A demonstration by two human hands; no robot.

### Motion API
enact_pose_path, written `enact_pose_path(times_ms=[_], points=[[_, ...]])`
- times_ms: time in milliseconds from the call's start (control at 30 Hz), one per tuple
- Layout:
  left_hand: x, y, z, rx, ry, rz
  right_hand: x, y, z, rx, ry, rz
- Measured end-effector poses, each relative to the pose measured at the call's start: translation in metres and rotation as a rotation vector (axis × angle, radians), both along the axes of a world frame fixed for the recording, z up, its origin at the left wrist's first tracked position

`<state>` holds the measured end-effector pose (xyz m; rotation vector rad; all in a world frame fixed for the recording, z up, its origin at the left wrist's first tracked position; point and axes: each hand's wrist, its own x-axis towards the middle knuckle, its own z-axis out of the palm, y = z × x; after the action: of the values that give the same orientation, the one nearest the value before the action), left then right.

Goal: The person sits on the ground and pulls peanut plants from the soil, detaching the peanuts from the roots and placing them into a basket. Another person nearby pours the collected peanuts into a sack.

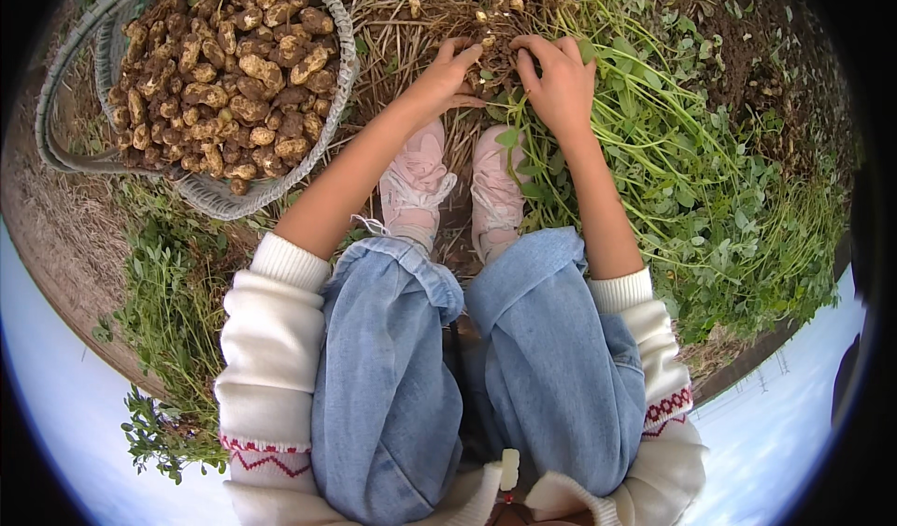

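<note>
A peanut plant point(503, 63) lies in front of my shoes, its brown, soil-covered roots between my two hands. My left hand point(452, 79) is at the left side of the roots, fingers and thumb apart, with no pod visible in it. Curled fingers of my right hand point(561, 85) grip the plant where roots meet stems; its palm side is hidden. Pale pods point(486, 40) hang among the roots just beyond my fingertips. Green stems and leaves point(663, 124) spread out to the right of my right hand.
A grey woven basket point(348, 68) with raised handles stands at the upper left, heaped with muddy peanuts point(238, 82). My pink shoes point(414, 185) are planted on dry straw. More uprooted greenery point(173, 292) lies at the left, and bare soil point(794, 68) at the far right.
</note>
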<state>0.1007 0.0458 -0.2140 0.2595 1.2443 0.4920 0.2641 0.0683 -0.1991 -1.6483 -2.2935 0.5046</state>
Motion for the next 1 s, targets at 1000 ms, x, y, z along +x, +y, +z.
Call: enact_pose_path(times_ms=[1000], points=[[0.004, -0.005, -0.021, -0.068, 0.107, 0.02, -0.001, -0.001, -0.005, 0.038, 0.003, 0.006]])
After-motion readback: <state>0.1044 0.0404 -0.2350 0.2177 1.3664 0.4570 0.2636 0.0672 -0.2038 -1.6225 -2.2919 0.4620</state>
